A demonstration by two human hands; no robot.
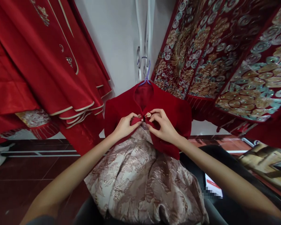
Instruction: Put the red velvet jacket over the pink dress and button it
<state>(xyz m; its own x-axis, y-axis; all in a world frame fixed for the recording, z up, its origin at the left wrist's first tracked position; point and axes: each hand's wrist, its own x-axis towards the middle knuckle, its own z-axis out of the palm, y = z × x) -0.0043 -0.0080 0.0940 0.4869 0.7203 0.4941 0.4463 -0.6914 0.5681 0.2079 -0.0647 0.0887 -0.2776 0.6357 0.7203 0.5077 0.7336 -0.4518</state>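
Observation:
A dark red jacket (pixel 121 107) with a stand collar hangs before me on a purple hanger (pixel 147 75). My left hand (pixel 127 125) pinches its left front edge, thumb below and fingers above, beside a small jewelled fastener (pixel 140 117). Opposite, my right hand (pixel 162 125) grips the other front edge, with a pearl-and-gold button (pixel 148 115) at the fingertips. The two edges are close together, but I cannot tell whether the fastener is joined. Beneath the jacket a pinkish-gold brocade skirt (pixel 140 175) spreads over my lap.
Red garments with pale piping (pixel 61 72) hang at the left. On the right hang dark red garments with dense gold and silver embroidery (pixel 201 62). A white metal rack (pixel 145 34) rises behind the hanger. A white card or phone (pixel 213 186) lies at lower right.

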